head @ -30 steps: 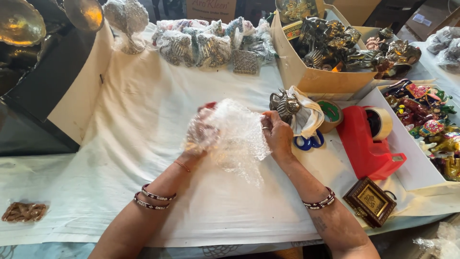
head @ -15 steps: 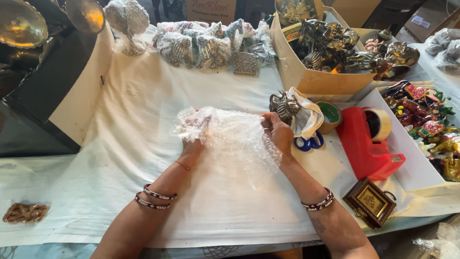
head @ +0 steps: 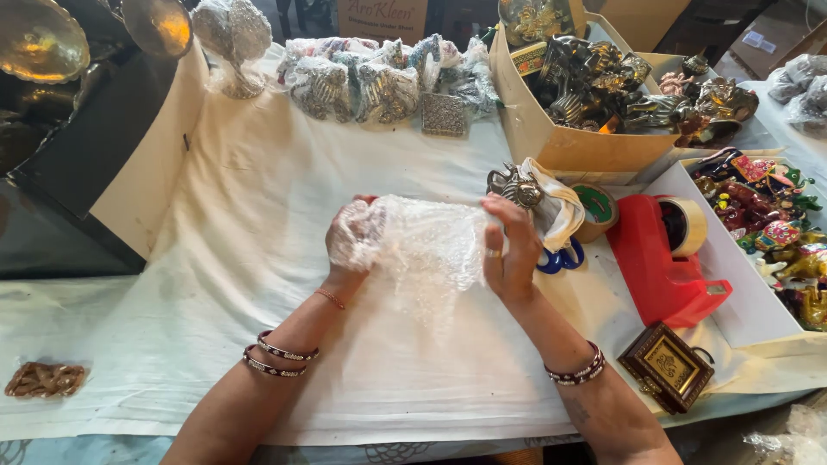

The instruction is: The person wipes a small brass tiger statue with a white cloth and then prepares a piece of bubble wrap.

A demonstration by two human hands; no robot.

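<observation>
Bubble wrap [head: 426, 254] — long axis left-right, between hands

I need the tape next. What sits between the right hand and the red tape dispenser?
In the head view: a metal figurine on white cloth, blue scissor handles and a green tape roll, between right hand and dispenser.

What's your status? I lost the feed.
Left hand and right hand hold a bubble wrap sheet spread between them. Metal figurine close beside right hand. Nothing blocking.

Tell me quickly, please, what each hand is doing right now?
Left hand: closed on one end of the bubble wrap sheet.
Right hand: gripping the sheet's other end.
</observation>
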